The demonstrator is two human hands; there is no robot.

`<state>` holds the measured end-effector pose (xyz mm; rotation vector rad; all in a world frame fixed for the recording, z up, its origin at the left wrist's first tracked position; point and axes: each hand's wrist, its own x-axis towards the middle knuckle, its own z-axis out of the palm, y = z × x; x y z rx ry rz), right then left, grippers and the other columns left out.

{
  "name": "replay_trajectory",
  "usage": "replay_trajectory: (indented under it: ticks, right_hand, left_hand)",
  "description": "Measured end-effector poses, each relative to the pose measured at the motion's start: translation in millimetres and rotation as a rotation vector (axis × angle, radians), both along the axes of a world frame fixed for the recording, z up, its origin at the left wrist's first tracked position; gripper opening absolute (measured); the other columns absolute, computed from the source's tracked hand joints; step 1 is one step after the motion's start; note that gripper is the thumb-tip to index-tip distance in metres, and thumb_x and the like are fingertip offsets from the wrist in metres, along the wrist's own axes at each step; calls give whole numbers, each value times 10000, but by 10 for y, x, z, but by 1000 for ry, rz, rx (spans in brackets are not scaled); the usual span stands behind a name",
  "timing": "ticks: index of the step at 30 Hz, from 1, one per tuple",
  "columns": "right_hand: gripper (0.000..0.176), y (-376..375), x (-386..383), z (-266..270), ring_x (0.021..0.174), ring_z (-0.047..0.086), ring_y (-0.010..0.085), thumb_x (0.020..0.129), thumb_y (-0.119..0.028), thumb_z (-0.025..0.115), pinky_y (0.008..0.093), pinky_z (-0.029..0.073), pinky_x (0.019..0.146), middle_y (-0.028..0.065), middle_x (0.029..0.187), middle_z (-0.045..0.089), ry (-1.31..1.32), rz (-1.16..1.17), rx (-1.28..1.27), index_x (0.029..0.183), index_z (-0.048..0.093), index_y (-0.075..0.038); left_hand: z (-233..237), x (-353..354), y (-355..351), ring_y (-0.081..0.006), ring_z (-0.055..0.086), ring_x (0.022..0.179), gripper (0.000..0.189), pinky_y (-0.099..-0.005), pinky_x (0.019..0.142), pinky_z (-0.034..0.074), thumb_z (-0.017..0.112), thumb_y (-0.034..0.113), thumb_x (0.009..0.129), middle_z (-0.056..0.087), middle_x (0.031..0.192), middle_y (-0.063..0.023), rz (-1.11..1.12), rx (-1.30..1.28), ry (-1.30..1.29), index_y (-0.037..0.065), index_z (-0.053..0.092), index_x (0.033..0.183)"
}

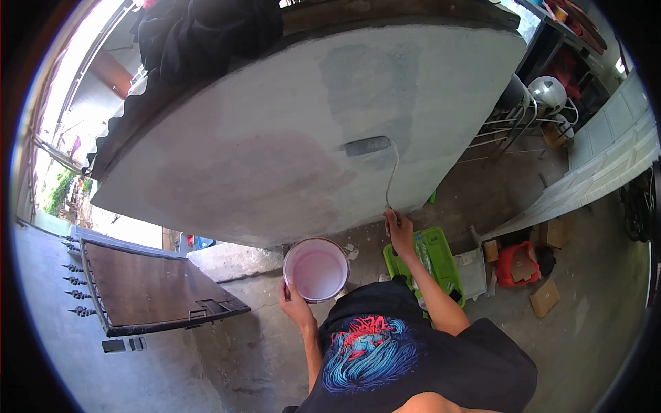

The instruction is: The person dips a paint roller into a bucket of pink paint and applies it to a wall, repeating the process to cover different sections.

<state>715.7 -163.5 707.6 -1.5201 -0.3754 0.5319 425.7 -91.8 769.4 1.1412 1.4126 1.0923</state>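
My right hand (399,233) is closed round the handle of a paint roller. The roller's grey sleeve (368,146) lies against the pale wall (275,103), at the lower edge of a darker grey patch (368,89). A wider, brownish damp-looking area (255,175) spreads to its left. My left hand (295,304) grips the rim of a bucket (316,270) at its lower left, thumb over the edge. Whitish-pink paint coats the bucket's inside, and it is held upright close to the foot of the wall.
A green tray (447,265) with a clear bottle lies on the floor by my right arm. A red bag (515,265) and cardboard boxes (545,298) sit farther right. A dark gate (151,282) stands at the left, dark cloth (206,34) tops the wall, and chairs (516,113) stand behind it.
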Motion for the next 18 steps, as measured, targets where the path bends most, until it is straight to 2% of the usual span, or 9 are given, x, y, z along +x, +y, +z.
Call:
replay_trajectory:
  ticks: [2, 5, 8, 10, 14, 18]
  right_hand:
    - [415, -20, 25, -36, 541, 477, 56, 1035, -354, 558, 275, 364, 496, -6, 592, 517, -22, 8, -13, 913, 691, 20]
    - [434, -92, 14, -406, 522, 475, 57, 1022, -383, 577, 256, 348, 481, -16, 589, 517, -94, -2, -106, 840, 669, -1]
    - [451, -174, -3, -739, 508, 493, 69, 1015, -381, 581, 285, 371, 480, 0, 567, 530, -3, 10, -185, 804, 674, 7]
    - [485, -189, -15, -775, 494, 497, 73, 1001, -418, 593, 289, 377, 469, -4, 556, 524, 159, -8, -220, 756, 663, -5]
    - [488, -153, -6, -764, 495, 500, 72, 992, -434, 605, 285, 378, 463, -9, 562, 523, 127, 3, -220, 769, 670, -5]
    - [427, -186, -50, -414, 499, 469, 57, 1013, -385, 592, 262, 359, 454, -17, 590, 512, 128, 12, -165, 841, 680, -3]
  left_hand:
    - [7, 15, -17, -183, 638, 1049, 382, -305, 924, 480, 553, 165, 1028, 679, 1171, -153, 9, 10, -1, -104, 561, 1299]
    - [-54, -7, -4, -184, 637, 1051, 388, -305, 927, 480, 556, 172, 1028, 676, 1178, -156, -6, 25, -10, -106, 561, 1298]
    - [-42, 1, -13, -190, 638, 1057, 396, -309, 933, 480, 559, 177, 1027, 672, 1188, -162, 19, 13, -9, -111, 558, 1299]
    - [-18, 1, -16, -193, 638, 1062, 398, -311, 936, 480, 559, 177, 1027, 671, 1193, -164, 16, 13, -4, -113, 556, 1300]
    - [84, 16, -14, -200, 638, 1070, 388, -315, 944, 478, 551, 164, 1028, 670, 1197, -165, 36, 6, 7, -110, 555, 1304]
    - [1, -29, 3, -196, 637, 1065, 375, -313, 943, 475, 549, 156, 1029, 671, 1191, -160, 35, 19, 10, -104, 562, 1299]
